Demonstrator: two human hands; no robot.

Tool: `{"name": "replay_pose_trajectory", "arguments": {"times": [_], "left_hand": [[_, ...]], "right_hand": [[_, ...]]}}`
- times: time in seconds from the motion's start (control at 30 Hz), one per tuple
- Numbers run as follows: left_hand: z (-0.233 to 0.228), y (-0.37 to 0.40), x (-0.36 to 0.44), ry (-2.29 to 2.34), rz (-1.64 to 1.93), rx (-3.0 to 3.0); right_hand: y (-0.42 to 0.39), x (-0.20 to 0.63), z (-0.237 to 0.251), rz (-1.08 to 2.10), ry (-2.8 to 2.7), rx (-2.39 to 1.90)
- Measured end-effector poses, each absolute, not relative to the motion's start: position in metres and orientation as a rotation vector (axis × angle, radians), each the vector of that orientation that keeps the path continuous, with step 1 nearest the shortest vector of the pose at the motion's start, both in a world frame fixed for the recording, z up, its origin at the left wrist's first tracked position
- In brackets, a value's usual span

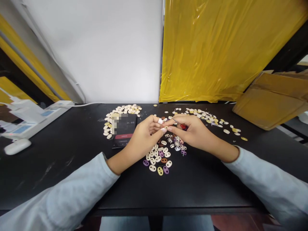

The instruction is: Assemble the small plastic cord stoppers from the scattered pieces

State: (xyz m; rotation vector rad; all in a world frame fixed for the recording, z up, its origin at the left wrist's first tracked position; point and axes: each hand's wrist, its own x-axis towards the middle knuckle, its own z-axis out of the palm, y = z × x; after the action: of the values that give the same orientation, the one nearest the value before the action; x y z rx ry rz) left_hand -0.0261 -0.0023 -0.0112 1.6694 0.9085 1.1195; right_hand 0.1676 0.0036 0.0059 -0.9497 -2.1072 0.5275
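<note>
Left hand (144, 134) pinches a small pale bead (160, 121) at its fingertips – held above the table (72, 154) | right hand (192, 131) grips a red-handled pick (181, 125), tip at the bead | step, likely: clearing the bead's hole | next needs a steady aim | loose beads (158, 158) just below, phone (125, 131) beside the left hand.

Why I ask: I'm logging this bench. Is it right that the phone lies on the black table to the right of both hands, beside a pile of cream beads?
Not quite. The head view shows the phone left of the left hand and right hand. It does lie on the black table beside cream beads.
</note>
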Motion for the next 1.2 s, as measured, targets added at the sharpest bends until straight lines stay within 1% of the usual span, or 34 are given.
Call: {"name": "replay_pose_trajectory", "arguments": {"times": [0.1,0.37,0.53,0.67,0.77,0.9,1.07,1.2], "left_hand": [[-0.009,-0.003,-0.025,0.889,1.098,1.580],[-0.005,0.000,-0.029,0.967,1.091,1.642],[0.000,-0.008,-0.031,1.052,0.887,2.051],[0.002,-0.013,-0.031,1.001,0.733,2.274],[0.003,-0.013,-0.031,0.978,0.736,2.324],[0.002,-0.010,-0.032,1.085,0.836,2.290],[-0.002,-0.008,-0.032,1.170,0.924,2.095],[-0.002,-0.008,-0.031,1.178,0.966,2.064]], "right_hand": [[0.002,0.167,0.005,0.583,-2.095,-0.937],[0.009,0.172,0.002,0.751,-2.001,-1.112],[0.010,0.180,0.009,0.724,-2.103,-1.224],[0.012,0.187,0.010,0.763,-2.239,-1.232],[0.018,0.190,0.006,0.672,-2.196,-1.251],[0.036,0.185,-0.006,0.496,-2.123,-1.172],[0.048,0.168,-0.009,0.334,-2.353,-1.283],[0.046,0.165,-0.007,0.164,-2.445,-1.287]]}}
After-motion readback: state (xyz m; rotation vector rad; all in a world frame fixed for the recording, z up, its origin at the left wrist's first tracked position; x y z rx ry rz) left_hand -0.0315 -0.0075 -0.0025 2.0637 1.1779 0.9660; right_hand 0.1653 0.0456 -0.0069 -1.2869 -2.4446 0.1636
